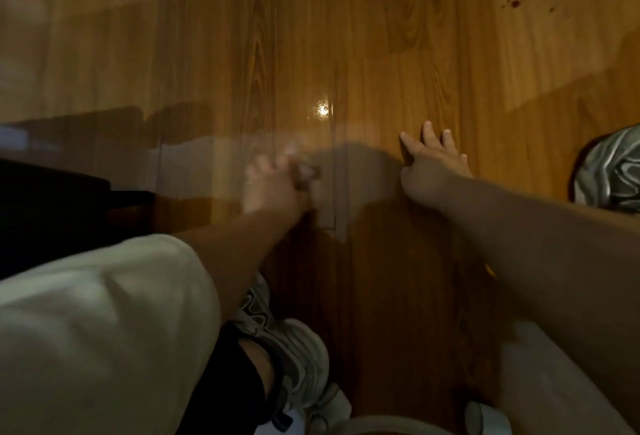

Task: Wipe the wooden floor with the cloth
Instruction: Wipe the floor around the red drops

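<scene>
Both hands low at the wooden floor (346,36), open boards ahead.

The left hand (273,185) is motion-blurred, fingers curled round a small dark wad, apparently the cloth (306,175) (blur prevents confirmation), just beside a plank seam. The right hand (433,161) lies flat on the boards, fingers spread wide, holding nothing, apart from the left. Boundaries: dark furniture (52,213) at the left edge, a grey shoe (609,175) at the right edge, another shoe (294,348) near the body. Ahead of both hands the boards run unobstructed to the frame top; dark spots (514,3) mark the far right.
</scene>
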A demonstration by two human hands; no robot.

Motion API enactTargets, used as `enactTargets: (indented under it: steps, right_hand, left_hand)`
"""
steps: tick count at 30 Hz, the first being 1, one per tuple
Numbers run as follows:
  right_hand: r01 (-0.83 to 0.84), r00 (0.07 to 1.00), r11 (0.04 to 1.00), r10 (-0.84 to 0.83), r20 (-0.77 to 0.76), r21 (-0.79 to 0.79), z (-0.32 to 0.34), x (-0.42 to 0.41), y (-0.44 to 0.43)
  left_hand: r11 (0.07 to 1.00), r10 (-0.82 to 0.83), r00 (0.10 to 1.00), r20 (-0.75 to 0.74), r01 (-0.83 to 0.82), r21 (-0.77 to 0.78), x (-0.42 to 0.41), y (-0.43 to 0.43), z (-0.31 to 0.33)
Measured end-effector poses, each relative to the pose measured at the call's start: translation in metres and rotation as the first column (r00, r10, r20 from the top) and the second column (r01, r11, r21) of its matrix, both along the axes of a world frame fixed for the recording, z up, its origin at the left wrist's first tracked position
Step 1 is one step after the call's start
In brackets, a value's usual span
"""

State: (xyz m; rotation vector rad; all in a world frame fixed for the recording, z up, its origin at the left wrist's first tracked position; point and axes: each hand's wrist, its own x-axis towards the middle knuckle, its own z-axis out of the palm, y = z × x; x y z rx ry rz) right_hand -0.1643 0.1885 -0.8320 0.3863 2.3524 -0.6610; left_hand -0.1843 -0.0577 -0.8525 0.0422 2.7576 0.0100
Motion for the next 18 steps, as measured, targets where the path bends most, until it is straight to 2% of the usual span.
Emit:
enactTargets:
  steps: [2, 3, 4, 5, 6, 7, 8, 9, 10, 12, 14, 16, 18]
  right_hand:
    - [-0.007, 0.998, 1.000, 0.008, -0.059, 0.012, 0.000, 0.001, 0.005]
    - [-0.010, 0.993, 0.999, 0.014, -0.121, 0.030, -0.001, 0.001, 0.009]
    - [0.003, 0.981, 0.999, 0.005, -0.192, 0.037, -0.003, -0.001, 0.013]
    - [0.043, 0.967, 0.999, -0.036, -0.254, 0.023, -0.005, -0.003, 0.017]
    - [0.113, 0.951, 0.993, -0.112, -0.289, -0.014, -0.004, -0.006, 0.021]
    - [0.213, 0.927, 0.975, -0.224, -0.300, -0.070, -0.002, -0.008, 0.023]
    - [0.313, 0.894, 0.942, -0.336, -0.296, -0.126, 0.001, -0.011, 0.025]
    - [0.404, 0.854, 0.897, -0.440, -0.276, -0.179, 0.004, -0.015, 0.026]
    - [0.502, 0.800, 0.823, -0.559, -0.218, -0.266, 0.010, -0.021, 0.028]
    - [0.664, 0.689, 0.572, -0.718, 0.098, -0.481, 0.024, -0.034, 0.026]
    - [0.730, 0.645, 0.365, -0.648, 0.405, -0.579, 0.040, -0.046, 0.027]
    - [0.719, 0.654, 0.259, -0.566, 0.502, -0.645, 0.051, -0.061, 0.030]
    - [0.679, 0.693, 0.265, -0.538, 0.480, -0.685, 0.063, -0.078, 0.036]
  left_hand:
    - [0.927, -0.362, 0.932, 0.003, 0.359, 0.109, 0.021, 0.045, 0.002]
    - [0.872, -0.457, 0.889, 0.029, 0.441, 0.213, 0.026, 0.064, 0.001]
    - [0.841, -0.480, 0.877, 0.033, 0.449, 0.302, 0.028, 0.076, 0.003]
    - [0.855, -0.379, 0.925, 0.037, 0.334, 0.397, 0.024, 0.085, 0.006]
    - [0.858, -0.186, 0.979, 0.089, 0.117, 0.500, 0.016, 0.094, 0.011]
    - [0.805, 0.013, 0.979, 0.205, -0.132, 0.578, 0.005, 0.101, 0.016]
    - [0.710, 0.143, 0.938, 0.314, -0.319, 0.628, -0.009, 0.106, 0.023]
    - [0.621, 0.186, 0.899, 0.396, -0.420, 0.661, -0.023, 0.110, 0.030]
    - [0.556, 0.180, 0.865, 0.469, -0.483, 0.677, -0.035, 0.115, 0.040]
    - [0.467, 0.109, 0.802, 0.587, -0.563, 0.682, -0.054, 0.119, 0.061]
    - [0.383, 0.051, 0.747, 0.663, -0.628, 0.678, -0.071, 0.123, 0.081]
    - [0.308, 0.065, 0.711, 0.700, -0.681, 0.664, -0.088, 0.126, 0.095]
    - [0.225, 0.072, 0.658, 0.749, -0.743, 0.631, -0.105, 0.128, 0.105]
